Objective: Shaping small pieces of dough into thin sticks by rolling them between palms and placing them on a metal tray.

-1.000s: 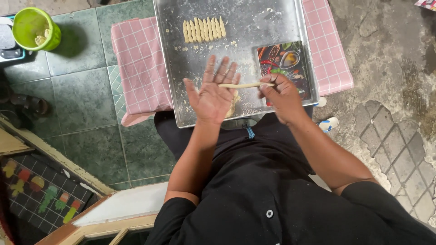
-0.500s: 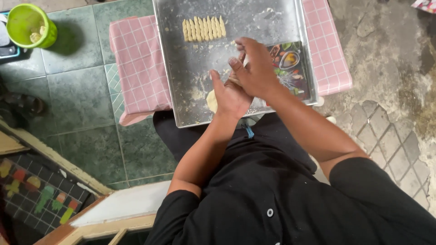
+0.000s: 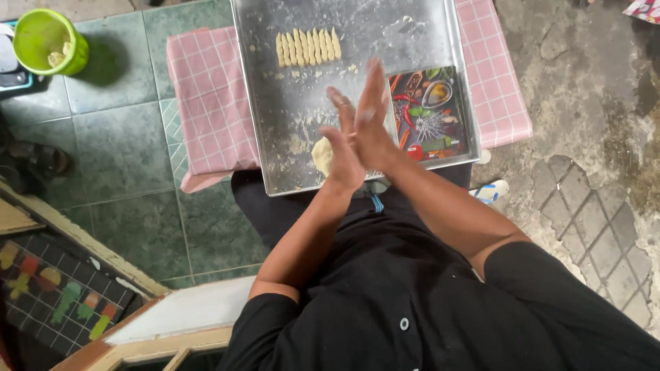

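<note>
My left hand (image 3: 342, 154) and my right hand (image 3: 372, 118) are pressed flat, palm against palm, fingers pointing away from me, over a large metal tray (image 3: 249, 103). The thin dough strip that lay on my left palm is hidden between the palms. A pale lump of dough (image 3: 321, 155) sits on the tray just left of my left wrist. A row of several small shaped dough pieces (image 3: 307, 47) lies at the far side of the tray. Crumbs are scattered across the metal.
A colourful printed board (image 3: 431, 113) lies in the tray's right part. The tray rests on a pink chequered cloth (image 3: 206, 96) over green floor tiles. A green cup (image 3: 48, 41) stands far left. A wooden frame (image 3: 103, 254) runs along the lower left.
One second ago my left palm lay open with a thin dough strip across it, my right fingers on the strip. My right hand has since closed over the left and slid forward along it.
</note>
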